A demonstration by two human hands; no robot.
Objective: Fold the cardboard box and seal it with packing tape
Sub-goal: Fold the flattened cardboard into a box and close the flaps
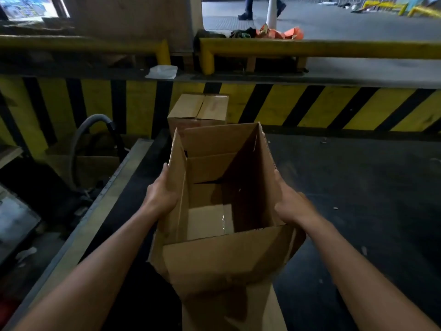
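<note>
The open brown corrugated cardboard box (222,211) is held up in front of the person, above a dark floor mat (358,187), its open end turned up and toward the camera. The left hand (162,194) lies flat against the outside of the left wall, fingers spread along it; the right hand (290,204) presses the right wall from outside in the same way. Neither hand closes around an edge — the box is squeezed between two open palms.

The box's long axis runs away from the person and downward, from the near flap (224,259) under the forearms to the far wall (214,139). Inside, the bottom flaps look folded across, with a pale glossy strip that may be tape along the seam, though the shadow makes this uncertain. The top flaps stand loose, the near one sagging outward.

The main risk, as I judge it, is the palm-only hold: if pressure eases on either side the box could slip or twist, and too much pressure could bow the thin walls inward and skew the rectangle, so the flaps would then meet crookedly. The drooping near flap could also catch on the forearms when it is folded. No roll of packing tape is in sight, so sealing would mean letting go with one hand to fetch it — a moment when the box could topple.

A second closed brown cardboard box (198,111) stands beyond, against the yellow-and-black striped barrier (334,108).
</note>
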